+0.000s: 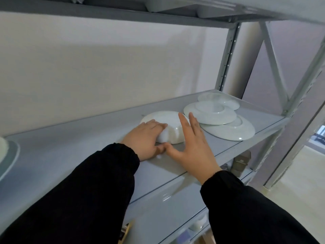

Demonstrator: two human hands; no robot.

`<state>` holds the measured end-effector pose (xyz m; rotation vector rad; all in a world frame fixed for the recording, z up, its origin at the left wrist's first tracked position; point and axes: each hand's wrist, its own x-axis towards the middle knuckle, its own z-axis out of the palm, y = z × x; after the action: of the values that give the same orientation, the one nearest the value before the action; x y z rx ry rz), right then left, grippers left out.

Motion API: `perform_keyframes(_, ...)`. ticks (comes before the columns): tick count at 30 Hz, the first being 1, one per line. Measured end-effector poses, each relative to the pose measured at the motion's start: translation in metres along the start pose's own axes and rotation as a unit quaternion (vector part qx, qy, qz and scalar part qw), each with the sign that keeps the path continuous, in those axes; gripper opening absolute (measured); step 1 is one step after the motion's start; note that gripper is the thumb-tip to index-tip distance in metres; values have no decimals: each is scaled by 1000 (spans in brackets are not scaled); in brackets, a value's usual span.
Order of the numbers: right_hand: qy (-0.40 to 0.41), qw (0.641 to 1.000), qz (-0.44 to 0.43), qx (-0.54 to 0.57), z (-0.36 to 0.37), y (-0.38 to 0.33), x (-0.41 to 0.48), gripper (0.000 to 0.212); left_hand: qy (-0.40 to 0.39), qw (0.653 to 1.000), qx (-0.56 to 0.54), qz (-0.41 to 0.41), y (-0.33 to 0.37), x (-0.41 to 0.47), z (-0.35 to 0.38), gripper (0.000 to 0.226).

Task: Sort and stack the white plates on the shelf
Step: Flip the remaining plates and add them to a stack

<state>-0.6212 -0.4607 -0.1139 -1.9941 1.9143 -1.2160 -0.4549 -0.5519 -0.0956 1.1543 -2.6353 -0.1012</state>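
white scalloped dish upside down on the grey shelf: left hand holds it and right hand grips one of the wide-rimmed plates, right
No. In the head view the right hand is open, fingers spread beside the white scalloped dish, gripping no wide-rimmed white plate. The left hand does hold it.

One view, from a wide-angle camera worn on the head. It faces forward and slightly down into a grey metal rack, close to the pale wall [88, 67] behind it. The shelf board [70, 147] crosses the frame on a slant, lower left to upper right. Both black sleeves [79, 191] enter from the bottom edge. The left hand [142, 138], gripping a white dish [172, 120], and the right hand [191, 148] sit near centre, close to the lens. The underside of the upper shelf [105, 13] lines the top edge. An upright [226, 55] and a cross-brace [270, 55] stand at right, with floor [309, 166] visible beyond.
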Motion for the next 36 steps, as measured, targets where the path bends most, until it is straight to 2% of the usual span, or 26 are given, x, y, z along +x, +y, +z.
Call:
perform_keyframes(2,-1,1000,8,1,-1,0,0,95,10,1000,5,-16,4,-2,-5,87)
perform_keyframes(7,-36,999,16,-23,-6,-6,0,95,15,999,6,-38,5,-10,-13,75)
perform_keyframes(10,-44,998,26,-24,-7,-9,1,97,-3,999,1,-33,7,-18,-14,75)
perform_keyframes(14,-68,997,12,-37,-8,-12,-2,93,-17,999,30,-23,19,-41,-16,83)
perform_keyframes(18,-88,995,-6,-42,-12,-15,-4,87,-34,996,69,-42,32,-76,-21,95)
perform_keyframes(22,-108,993,-28,-31,-16,-14,-7,79,-36,987,135,-74,48,-115,-22,97)
perform_keyframes(28,-147,988,-50,-16,-18,-11,-4,87,-8,975,196,-101,70,-149,-21,72)
perform_keyframes(31,-158,986,-58,-7,-18,-10,-4,90,-21,976,200,-87,74,-153,-17,62)
perform_keyframes(34,-164,984,-68,2,-20,-9,-5,90,-17,973,219,-70,70,-155,-14,62)
perform_keyframes(36,-168,983,-72,17,-22,-7,-4,87,1,972,231,-52,68,-155,-21,58)
